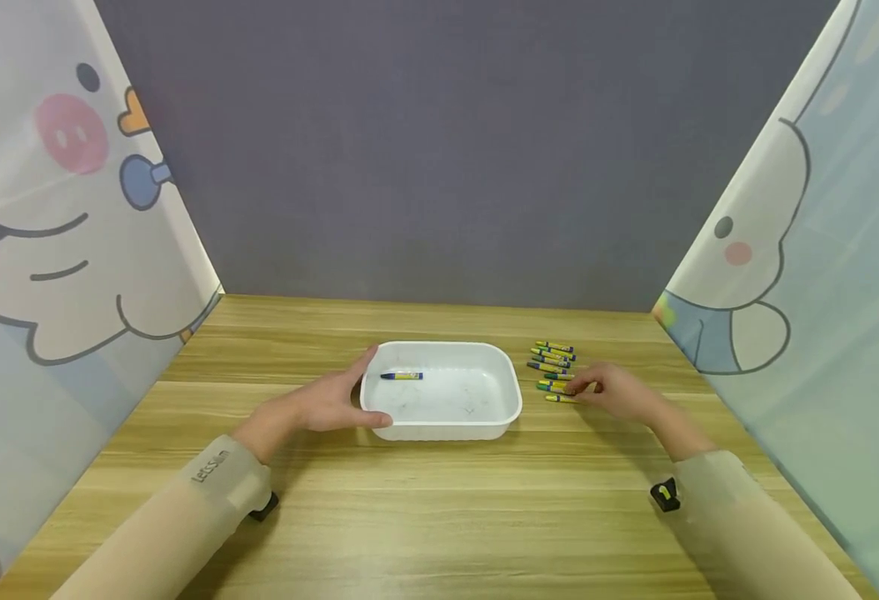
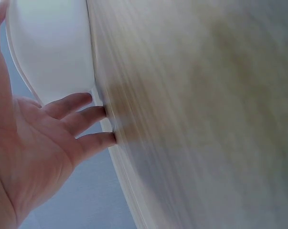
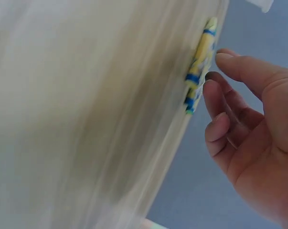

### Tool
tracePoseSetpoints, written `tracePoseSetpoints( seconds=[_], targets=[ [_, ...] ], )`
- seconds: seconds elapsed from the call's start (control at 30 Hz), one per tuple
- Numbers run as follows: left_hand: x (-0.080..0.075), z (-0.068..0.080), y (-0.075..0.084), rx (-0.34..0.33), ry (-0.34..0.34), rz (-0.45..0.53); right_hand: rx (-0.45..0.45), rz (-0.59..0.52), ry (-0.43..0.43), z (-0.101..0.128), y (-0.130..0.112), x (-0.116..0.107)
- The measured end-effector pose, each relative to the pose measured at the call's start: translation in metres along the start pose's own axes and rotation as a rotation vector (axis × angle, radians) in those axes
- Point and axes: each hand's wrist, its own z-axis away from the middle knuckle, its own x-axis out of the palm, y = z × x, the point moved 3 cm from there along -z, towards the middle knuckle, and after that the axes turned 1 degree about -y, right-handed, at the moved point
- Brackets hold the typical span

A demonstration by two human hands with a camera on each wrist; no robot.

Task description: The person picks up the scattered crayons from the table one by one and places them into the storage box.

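A white plastic tray [image 1: 450, 431] stands on the table, with one dark blue crayon [image 1: 407, 376] in a yellow wrapper inside it. At the tray's left end my left hand [image 1: 334, 400] spreads round the wall, thumb along the near rim; in the left wrist view its extended fingers [image 2: 86, 117] reach the tray's lower side. To the tray's right lie several crayons [image 1: 551, 356] in yellow wrappers. Over the nearer ones is my right hand [image 1: 615, 390], thumb and fingers bent. In the right wrist view its fingertips are right beside a yellow crayon [image 3: 201, 57], with a gap between thumb and forefinger.
The wooden table [image 1: 439, 508] runs back to a dark grey panel [image 1: 439, 167]. Cartoon-printed sheets flank it at the left [image 1: 72, 208] and right [image 1: 821, 292]. A black wrist device [image 1: 664, 494] shows under the right sleeve.
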Motion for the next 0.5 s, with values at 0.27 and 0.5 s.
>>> tracePoseSetpoints(
  seconds=[0.27,0.5],
  targets=[
    [0.000,0.001,0.000,0.000,-0.012,0.016,0.029,0.038,-0.035,0.003,0.014,0.002],
    [-0.001,0.002,0.002,0.003,-0.013,0.037,0.033,0.033,-0.027,0.001,0.010,0.006]
  ],
)
